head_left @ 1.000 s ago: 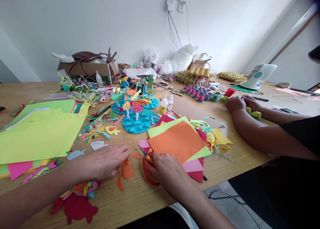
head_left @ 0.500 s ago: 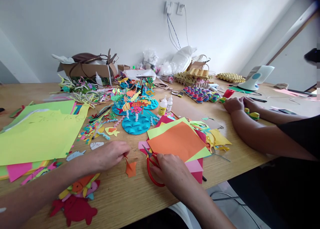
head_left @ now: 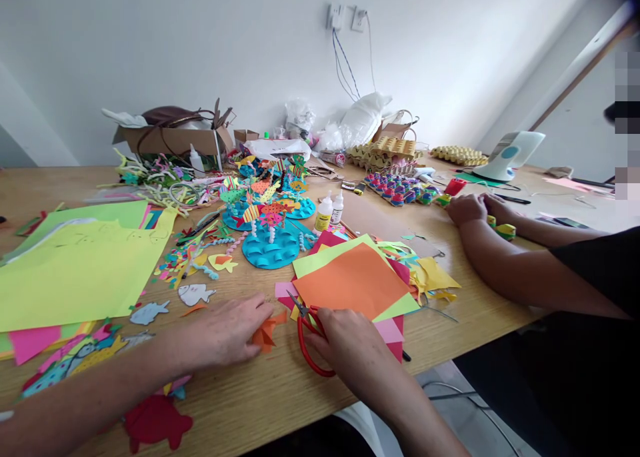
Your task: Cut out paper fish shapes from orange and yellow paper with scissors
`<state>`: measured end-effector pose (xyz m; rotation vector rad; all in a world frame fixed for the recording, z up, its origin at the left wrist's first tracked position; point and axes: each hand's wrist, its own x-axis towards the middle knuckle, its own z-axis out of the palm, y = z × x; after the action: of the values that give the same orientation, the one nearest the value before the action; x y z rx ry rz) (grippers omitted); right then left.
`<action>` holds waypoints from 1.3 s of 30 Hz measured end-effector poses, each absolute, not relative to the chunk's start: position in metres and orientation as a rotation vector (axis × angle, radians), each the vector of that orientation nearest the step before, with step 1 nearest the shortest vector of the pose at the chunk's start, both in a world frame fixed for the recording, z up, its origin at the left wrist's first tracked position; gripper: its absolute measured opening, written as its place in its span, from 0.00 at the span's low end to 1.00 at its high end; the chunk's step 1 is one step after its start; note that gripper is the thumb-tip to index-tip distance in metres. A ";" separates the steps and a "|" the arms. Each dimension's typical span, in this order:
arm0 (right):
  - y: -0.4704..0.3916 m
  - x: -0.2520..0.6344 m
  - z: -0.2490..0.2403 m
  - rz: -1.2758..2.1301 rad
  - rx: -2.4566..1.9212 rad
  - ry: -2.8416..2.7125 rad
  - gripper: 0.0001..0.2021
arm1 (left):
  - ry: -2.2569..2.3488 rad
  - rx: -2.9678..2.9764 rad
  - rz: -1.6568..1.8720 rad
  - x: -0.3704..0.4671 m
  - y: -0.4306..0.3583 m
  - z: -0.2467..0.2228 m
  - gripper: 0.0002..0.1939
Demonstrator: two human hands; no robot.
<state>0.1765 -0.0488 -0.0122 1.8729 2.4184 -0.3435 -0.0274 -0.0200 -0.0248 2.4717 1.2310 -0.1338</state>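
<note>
My right hand [head_left: 345, 340] is closed around the red handles of the scissors [head_left: 306, 324], whose blades point up and left over the edge of the paper stack. My left hand [head_left: 233, 329] rests low over the table, its fingers spread at small orange paper scraps [head_left: 265, 335]; whether it grips any is hidden. Beside the scissors lies an orange sheet [head_left: 353, 280] on top of lime and red sheets. White and pale blue paper fish [head_left: 196, 294] lie beyond my left forearm. A red paper shape [head_left: 157, 420] lies below it.
Large yellow-green sheets [head_left: 75, 270] cover the left side. A blue scalloped base [head_left: 271, 245] with paper fish stands in the middle, beside glue bottles [head_left: 324, 214]. At right, another person's hands [head_left: 470, 210] rest near painted egg-carton pieces [head_left: 395, 189].
My left hand has lowered and its fingers have spread over the orange paper that hung from them before. My right hand and the scissors have barely moved.
</note>
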 end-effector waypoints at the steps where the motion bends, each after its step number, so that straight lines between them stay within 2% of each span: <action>1: -0.049 0.176 -0.012 -0.347 1.872 2.423 0.11 | 1.233 2.476 -0.108 -0.024 -0.021 -0.026 0.15; 10: -0.045 0.176 -0.010 -0.322 1.919 2.402 0.10 | 1.163 2.462 0.082 -0.015 -0.024 -0.044 0.14; 14: -0.043 0.173 -0.011 -0.290 1.926 2.412 0.10 | 1.202 2.447 0.159 -0.032 -0.007 -0.028 0.11; 17: -0.043 0.167 -0.014 -0.278 1.835 2.488 0.11 | 1.279 2.380 0.228 -0.051 0.007 -0.004 0.09; 20: -0.044 0.156 -0.015 -0.282 1.711 2.546 0.10 | 1.345 2.012 0.393 -0.062 0.015 0.011 0.05; 24: -0.043 0.140 -0.014 -0.312 1.538 2.636 0.07 | 1.310 1.812 0.495 -0.060 0.019 0.010 0.05; 30: -0.043 0.129 -0.015 -0.297 1.404 2.707 0.08 | 1.250 1.845 0.460 -0.045 0.023 0.004 0.06; 36: -0.035 0.144 -0.003 -0.290 1.517 2.728 0.08 | 1.239 1.760 0.473 -0.039 0.028 -0.001 0.07; 39: -0.022 0.164 0.006 -0.500 1.895 2.786 0.09 | 1.232 1.763 0.483 -0.035 0.030 -0.001 0.08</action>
<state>0.1639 -0.0218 0.0064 1.8945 2.7862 -0.5002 -0.0350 0.0299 -0.0009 1.7635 1.2318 0.4829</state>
